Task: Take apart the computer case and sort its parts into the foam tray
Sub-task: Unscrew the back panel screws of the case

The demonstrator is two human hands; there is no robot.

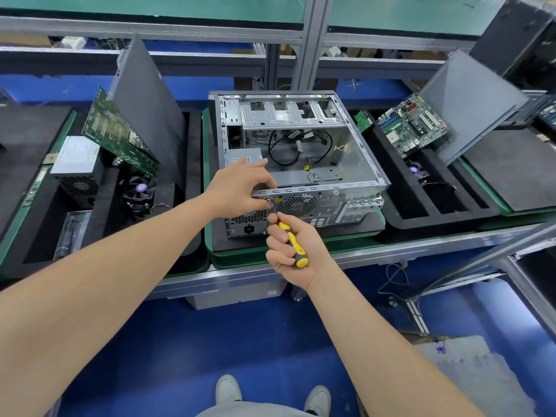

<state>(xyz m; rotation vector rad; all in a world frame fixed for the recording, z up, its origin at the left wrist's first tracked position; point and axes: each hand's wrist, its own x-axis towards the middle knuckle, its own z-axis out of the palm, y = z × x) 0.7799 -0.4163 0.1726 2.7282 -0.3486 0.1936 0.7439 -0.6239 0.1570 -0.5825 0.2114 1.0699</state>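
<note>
Computer case (304, 155) at 12 o'clock, side open; your left hand (237, 188) pinches its rear rim, right hand (293, 246) grips screwdriver (299, 255), tip beside left thumb. Foam tray (103, 206) at 9 o'clock holds motherboard (120, 133), fan (140, 191).

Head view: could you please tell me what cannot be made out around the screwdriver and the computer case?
1. Whether the screwdriver tip sits in a screw: head view, the left hand, gripping the computer case rim, covers that spot. The right hand holds the handle.
2. Power supply label: too small to read.
3. Left foam tray: cut off by the left frame edge.
</note>
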